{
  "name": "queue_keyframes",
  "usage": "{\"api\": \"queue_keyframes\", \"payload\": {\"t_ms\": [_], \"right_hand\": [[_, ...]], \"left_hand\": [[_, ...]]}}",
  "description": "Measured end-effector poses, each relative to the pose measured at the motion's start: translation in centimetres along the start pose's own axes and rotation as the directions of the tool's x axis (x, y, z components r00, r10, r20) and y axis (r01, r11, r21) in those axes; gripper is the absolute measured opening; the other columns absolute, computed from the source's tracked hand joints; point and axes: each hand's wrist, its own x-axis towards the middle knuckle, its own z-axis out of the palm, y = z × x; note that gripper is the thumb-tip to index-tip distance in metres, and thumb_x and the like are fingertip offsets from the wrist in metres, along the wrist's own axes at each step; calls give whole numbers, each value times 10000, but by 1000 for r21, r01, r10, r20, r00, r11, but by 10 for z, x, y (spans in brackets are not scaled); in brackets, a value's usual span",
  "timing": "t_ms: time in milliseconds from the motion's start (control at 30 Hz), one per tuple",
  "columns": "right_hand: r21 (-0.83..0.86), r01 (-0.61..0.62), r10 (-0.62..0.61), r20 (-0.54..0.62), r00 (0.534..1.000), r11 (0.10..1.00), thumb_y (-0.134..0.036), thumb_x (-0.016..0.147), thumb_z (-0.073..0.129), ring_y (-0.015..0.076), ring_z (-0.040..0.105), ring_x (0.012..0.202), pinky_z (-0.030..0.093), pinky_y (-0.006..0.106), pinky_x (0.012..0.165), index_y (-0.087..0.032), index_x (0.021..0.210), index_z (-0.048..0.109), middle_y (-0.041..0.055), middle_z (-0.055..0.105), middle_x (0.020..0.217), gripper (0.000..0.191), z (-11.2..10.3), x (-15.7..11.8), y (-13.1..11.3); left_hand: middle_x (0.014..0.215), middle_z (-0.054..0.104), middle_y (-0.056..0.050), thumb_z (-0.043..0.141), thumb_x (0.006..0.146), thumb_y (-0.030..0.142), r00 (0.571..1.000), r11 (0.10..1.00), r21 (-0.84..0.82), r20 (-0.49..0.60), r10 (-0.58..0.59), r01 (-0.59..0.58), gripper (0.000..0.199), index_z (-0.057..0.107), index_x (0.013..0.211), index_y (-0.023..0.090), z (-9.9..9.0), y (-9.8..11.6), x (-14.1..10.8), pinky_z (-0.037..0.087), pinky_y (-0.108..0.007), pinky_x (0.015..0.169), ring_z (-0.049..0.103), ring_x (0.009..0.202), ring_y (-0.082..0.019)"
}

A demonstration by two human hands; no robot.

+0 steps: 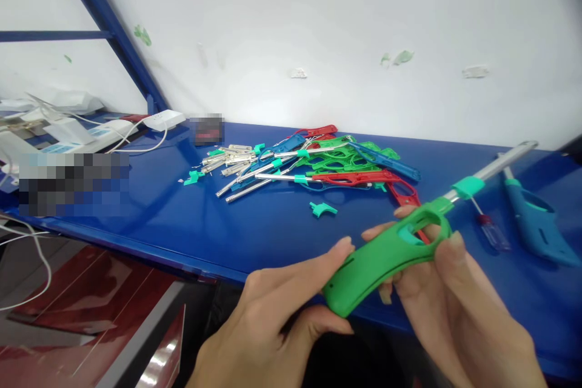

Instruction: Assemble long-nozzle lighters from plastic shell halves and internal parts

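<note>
A green gas lighter [370, 270] with a silver metal barrel, a teal collar and a teal trigger is held between both hands above the table's front edge. My left hand [277, 309] grips the rounded butt of its handle, thumb below and fingers above. Around the trigger loop my right hand [464, 297] is closed, its thumb on the loop's near side. The barrel points up and to the right. Past the hands lies a pile of red, green and blue lighter handles [354, 163], some with metal barrels. A loose teal trigger piece [323, 210] lies in front of that pile.
On the right are a blue lighter [539, 221] and a screwdriver [491, 233] with a clear-and-red handle. Small metallic parts [231, 157] lie left of the pile. White power strips [86, 136] with cables crowd the far left of the blue table [182, 212]. A white wall stands behind.
</note>
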Motion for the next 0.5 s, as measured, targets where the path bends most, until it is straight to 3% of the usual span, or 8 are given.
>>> {"api": "queue_keyframes", "payload": {"t_ms": [200, 333, 500], "right_hand": [[21, -34, 33, 44, 998, 999, -519, 989, 643, 190, 704, 707, 608, 292, 568, -296, 1170, 685, 69, 785, 1065, 290, -10, 2, 4], [76, -69, 60, 122, 991, 995, -564, 938, 704, 147, 657, 595, 564, 254, 476, -333, 1062, 699, 21, 767, 998, 262, -18, 4, 1], [-14, -55, 56, 118, 991, 998, -636, 759, 855, 161, 599, 475, 527, 285, 376, -312, 954, 674, 33, 753, 899, 419, -18, 7, -6]], "left_hand": [[1476, 675, 5, 650, 1037, 286, 999, 1000, 3, 32, 14, -14, 469, 600, 1497, 361, -1, -1, -5, 600, -293, 1086, 696, 1300, -218], [1397, 729, 22, 678, 1015, 371, 998, 996, -64, 19, -64, 65, 425, 652, 1439, 403, 1, 1, -8, 663, -303, 985, 738, 1231, -234], [1349, 757, -18, 682, 1006, 421, 991, 971, -200, 31, -130, 134, 390, 698, 1394, 382, 5, 1, -11, 706, -352, 887, 789, 1113, -275]]}}
